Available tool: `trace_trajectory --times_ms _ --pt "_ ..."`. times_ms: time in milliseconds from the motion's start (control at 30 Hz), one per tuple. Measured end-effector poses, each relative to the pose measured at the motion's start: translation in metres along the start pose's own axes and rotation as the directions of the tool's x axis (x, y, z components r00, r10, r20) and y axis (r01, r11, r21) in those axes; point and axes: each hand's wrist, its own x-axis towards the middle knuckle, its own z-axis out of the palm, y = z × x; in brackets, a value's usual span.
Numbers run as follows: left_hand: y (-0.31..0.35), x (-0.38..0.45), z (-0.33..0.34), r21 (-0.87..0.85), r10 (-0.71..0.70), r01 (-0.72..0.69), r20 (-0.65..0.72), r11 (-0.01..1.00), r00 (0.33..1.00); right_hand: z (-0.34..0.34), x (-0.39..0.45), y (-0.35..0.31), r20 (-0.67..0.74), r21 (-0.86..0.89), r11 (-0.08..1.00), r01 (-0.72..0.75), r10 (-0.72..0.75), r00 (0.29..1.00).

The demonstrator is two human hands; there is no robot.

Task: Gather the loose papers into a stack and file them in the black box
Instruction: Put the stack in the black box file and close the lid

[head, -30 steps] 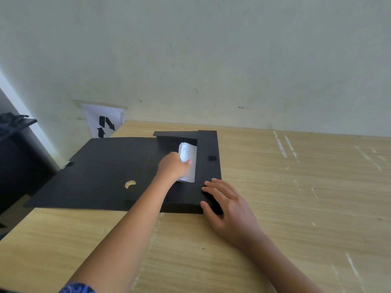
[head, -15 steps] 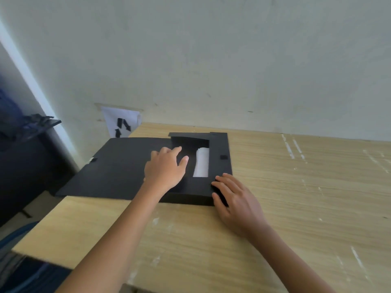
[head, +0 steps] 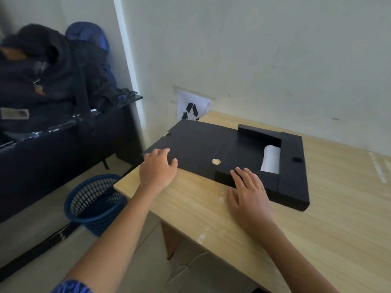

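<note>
The black box (head: pixel 293 178) lies open on the wooden table (head: pixel 317 225), its flat lid (head: pixel 198 144) folded out to the left past the table's edge. White papers (head: pixel 270 158) lie curled inside the box against its right wall. My left hand (head: pixel 157 171) reaches the lid's near left corner, fingers spread and touching its edge. My right hand (head: pixel 248 193) rests flat on the table with its fingertips on the box's near wall. Neither hand holds anything.
A blue mesh waste basket (head: pixel 95 203) stands on the floor left of the table. Dark bags (head: pixel 48 77) are piled on a dark desk (head: pixel 63 144) further left. A sheet with a recycling symbol (head: pixel 191 109) hangs on the wall behind the lid.
My left hand let go of the papers in the box and moved left to the lid's far corner. My head turned left. The right hand stayed at the box's near edge.
</note>
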Motion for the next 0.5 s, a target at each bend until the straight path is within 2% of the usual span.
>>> trace_trajectory --times_ms 133,267,333,400,500 --pt "-0.009 0.012 0.004 -0.002 -0.19 0.19 -0.065 0.982 0.98 0.001 0.001 0.0 0.008 -0.004 1.0 -0.009 0.009 1.0" --pt "-0.01 0.028 0.004 -0.07 -0.374 0.376 0.042 0.924 0.927 0.002 0.002 -0.001 0.014 -0.007 1.0 -0.018 0.018 1.0" --pt "-0.011 0.034 0.002 -0.193 -0.415 0.416 0.047 0.888 0.908 0.002 0.002 -0.001 0.013 0.002 1.0 -0.02 0.02 1.0" --pt "-0.01 0.038 -0.002 -0.399 -0.457 0.429 0.028 0.81 0.889 0.003 0.002 -0.002 0.008 0.009 1.0 -0.021 0.021 1.0" --pt "-0.007 0.045 -0.009 -0.743 -0.492 0.312 -0.026 0.592 0.87 0.003 0.003 -0.001 0.004 0.011 1.0 -0.025 0.025 1.0"
